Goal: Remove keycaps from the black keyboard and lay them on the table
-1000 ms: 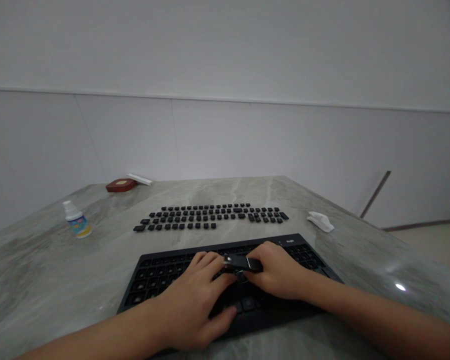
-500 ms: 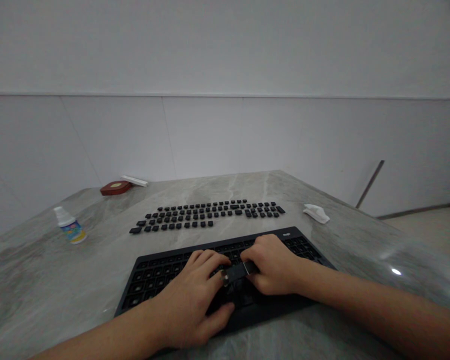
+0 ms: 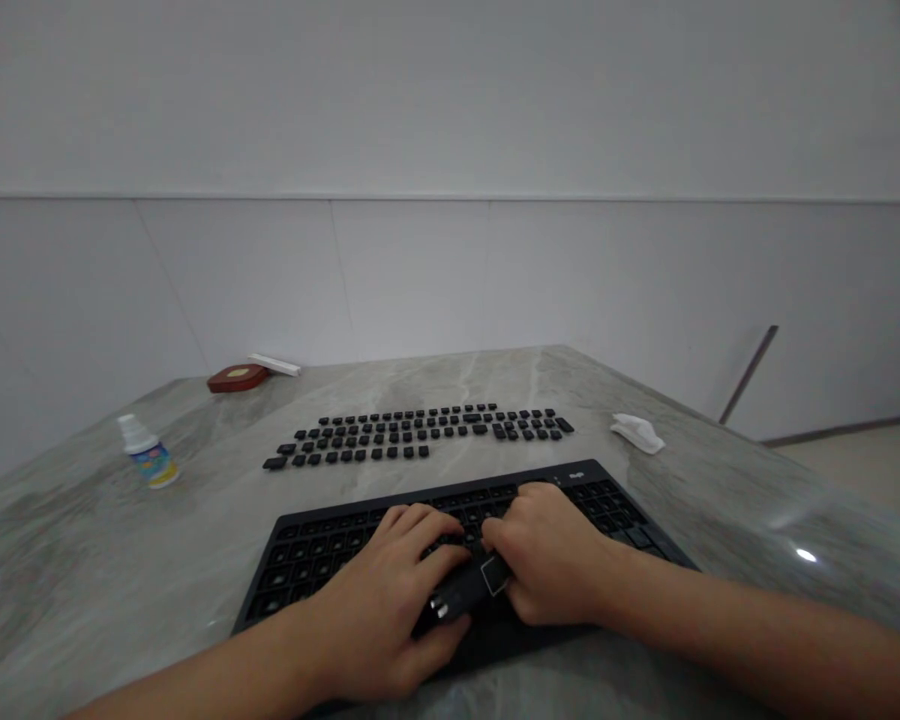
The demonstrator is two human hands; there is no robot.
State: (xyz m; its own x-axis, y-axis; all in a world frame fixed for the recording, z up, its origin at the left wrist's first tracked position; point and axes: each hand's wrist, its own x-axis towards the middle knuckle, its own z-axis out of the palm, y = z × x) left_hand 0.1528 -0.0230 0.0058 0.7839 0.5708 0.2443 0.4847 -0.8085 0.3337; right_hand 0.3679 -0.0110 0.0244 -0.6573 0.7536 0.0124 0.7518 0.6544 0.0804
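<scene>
Right fingers [image 3: 499, 538] clasped around black tool [image 3: 461, 592], its tip beside spread left fingers [image 3: 436, 527] over keyboard [image 3: 311, 560]

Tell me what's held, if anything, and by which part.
The right hand holds a black tool by the end opposite its shiny tip; whether the left hand grips anything can't be told.

Part of keyboard [image 3: 322, 548] behind hands [image 3: 386, 605]

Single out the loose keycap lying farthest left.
The wide keycap at the left end of the row nearest the keyboard; every other loose one sits farther right.
</scene>
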